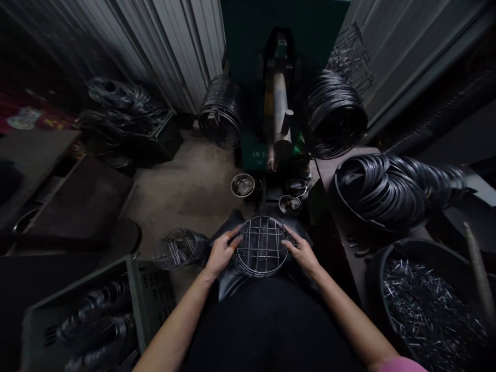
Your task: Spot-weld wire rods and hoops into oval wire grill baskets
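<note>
A round wire rack (262, 243) with crossing bars lies level over my lap, and more wire rings show beneath its near rim. My left hand (223, 251) grips its left edge, thumb on top, with an orange covering on some fingers. On the opposite edge, my right hand (301, 249) holds the rim between thumb and fingers. Just beyond my knees stand a round metal bowl (243, 185) and a smaller bowl (290, 204) of small parts. The machine (279, 98) with its pale cylindrical arm faces me.
Coils of wire rings (220, 111) hang left of the machine, and another bundle (335, 116) hangs right. More rings (383, 188) lie on the right-hand bench. A tub (387, 248) holds short metal rods. At lower left is a green crate (135, 305); wire racks (180, 249) stand beside it.
</note>
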Motion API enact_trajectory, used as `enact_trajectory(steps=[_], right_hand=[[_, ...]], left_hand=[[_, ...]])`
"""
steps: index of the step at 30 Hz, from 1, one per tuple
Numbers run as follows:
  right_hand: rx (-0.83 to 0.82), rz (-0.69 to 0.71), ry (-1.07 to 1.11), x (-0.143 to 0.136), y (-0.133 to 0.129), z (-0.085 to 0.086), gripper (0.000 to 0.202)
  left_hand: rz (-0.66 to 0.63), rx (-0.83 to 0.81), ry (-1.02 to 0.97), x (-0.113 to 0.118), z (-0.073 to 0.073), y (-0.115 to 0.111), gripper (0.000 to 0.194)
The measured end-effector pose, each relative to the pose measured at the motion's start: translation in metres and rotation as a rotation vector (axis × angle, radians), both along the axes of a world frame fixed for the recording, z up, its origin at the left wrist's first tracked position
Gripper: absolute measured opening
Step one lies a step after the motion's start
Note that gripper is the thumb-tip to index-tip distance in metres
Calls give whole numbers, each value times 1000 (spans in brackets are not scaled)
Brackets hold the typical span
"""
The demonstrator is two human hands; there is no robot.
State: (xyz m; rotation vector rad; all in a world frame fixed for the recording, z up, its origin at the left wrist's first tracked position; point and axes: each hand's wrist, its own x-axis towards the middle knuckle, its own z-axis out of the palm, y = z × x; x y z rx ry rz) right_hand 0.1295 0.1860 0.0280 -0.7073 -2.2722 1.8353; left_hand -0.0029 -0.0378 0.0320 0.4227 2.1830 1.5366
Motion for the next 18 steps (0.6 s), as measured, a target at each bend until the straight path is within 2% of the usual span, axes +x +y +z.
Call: enact_trajectory(steps=[10,18], right_hand=[[-15,-75,15,6,-11,-3,52],[-24,-96,24,6,-18,-8,51]], left_hand=[[14,32,-56,-2,8,4,39],[-18,70,-146,-14,3,5,39]])
